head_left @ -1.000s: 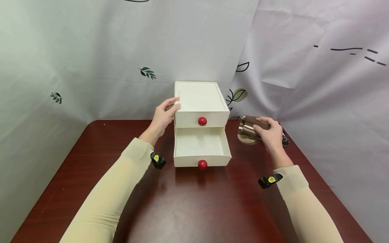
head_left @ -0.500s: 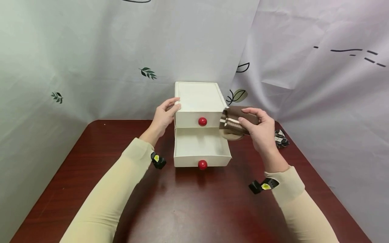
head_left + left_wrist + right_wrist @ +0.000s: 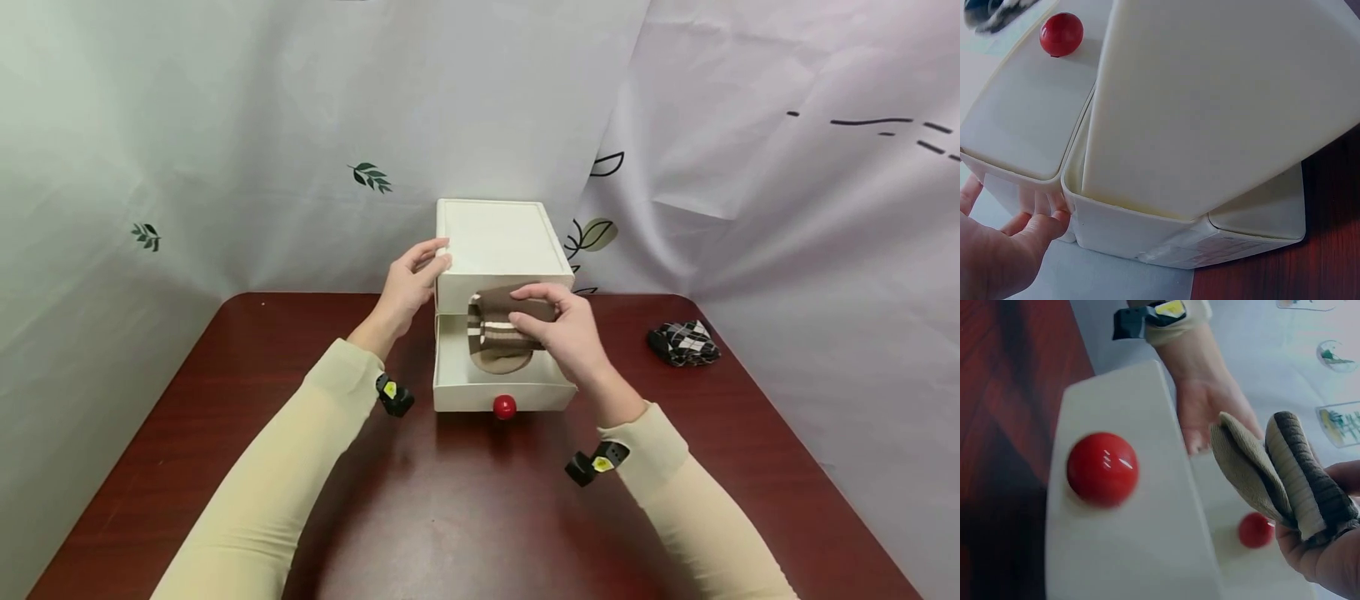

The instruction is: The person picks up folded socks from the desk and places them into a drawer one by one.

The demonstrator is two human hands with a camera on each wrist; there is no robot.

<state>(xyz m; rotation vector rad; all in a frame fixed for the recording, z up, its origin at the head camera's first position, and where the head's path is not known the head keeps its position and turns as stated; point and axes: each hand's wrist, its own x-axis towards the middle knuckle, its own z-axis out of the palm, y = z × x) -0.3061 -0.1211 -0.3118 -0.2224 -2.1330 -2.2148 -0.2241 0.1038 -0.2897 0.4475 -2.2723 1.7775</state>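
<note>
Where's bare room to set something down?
Bare: table before the open drawer, between the sleeves; left of the left hand; between cabinet and argyle cloth. Crowded: about the drawer's opening, with right hand and brown cloth; cabinet's left side, with left hand.

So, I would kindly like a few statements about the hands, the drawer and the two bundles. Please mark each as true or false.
1. The right hand holds the brown striped bundle. True.
2. The drawer under the top one has a red knob. True.
3. The drawer under the top one is fully closed. False: it is pulled out.
4. The checked bundle lies on the table. True.
5. Both hands hold the brown striped bundle. False: the left hand touches the white cabinet.
</note>
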